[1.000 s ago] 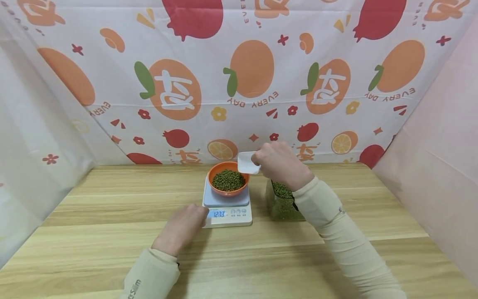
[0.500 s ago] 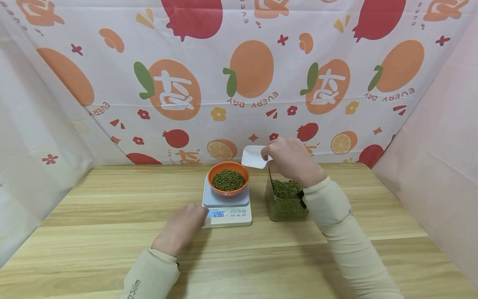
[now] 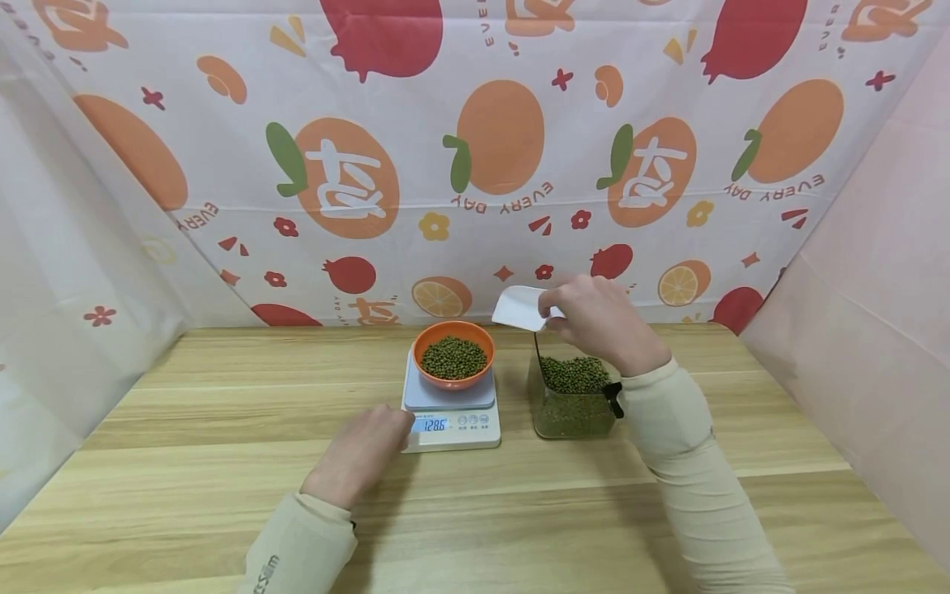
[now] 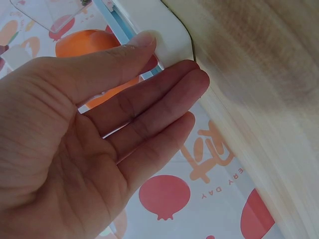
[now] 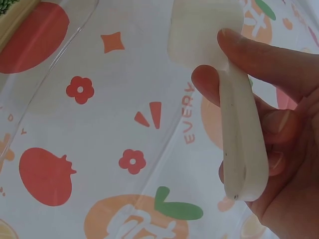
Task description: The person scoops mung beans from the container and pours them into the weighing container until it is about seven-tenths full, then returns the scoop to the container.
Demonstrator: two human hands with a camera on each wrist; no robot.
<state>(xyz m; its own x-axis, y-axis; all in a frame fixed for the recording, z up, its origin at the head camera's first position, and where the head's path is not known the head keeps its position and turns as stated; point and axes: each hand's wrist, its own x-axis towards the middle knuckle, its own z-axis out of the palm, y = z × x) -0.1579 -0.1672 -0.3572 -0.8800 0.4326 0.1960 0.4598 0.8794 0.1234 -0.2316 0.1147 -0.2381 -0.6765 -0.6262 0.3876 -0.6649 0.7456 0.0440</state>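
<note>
Pale wood (image 3: 460, 528) grain ran along the tabletop, and behind it we saw white fruit-printed sheeting (image 3: 423, 173). A round orange bowl (image 3: 454, 384) of small green beans (image 3: 454, 357) sat on a white digital scale (image 3: 445, 444), whose corner the left hand (image 3: 358, 455) touched, fingers loosely extended. The right hand (image 3: 603, 323) had its fingers clamped on a white scoop (image 3: 515, 308), near a clear bean-filled container (image 3: 573, 416).

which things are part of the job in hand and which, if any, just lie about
Part of the job:
White scoop, in the right hand
Orange bowl of green beans
Digital scale under the bowl, left hand at its edge
Clear container of more beans

Just surroundings:
Patterned cloth backdrop
Wooden table
</note>
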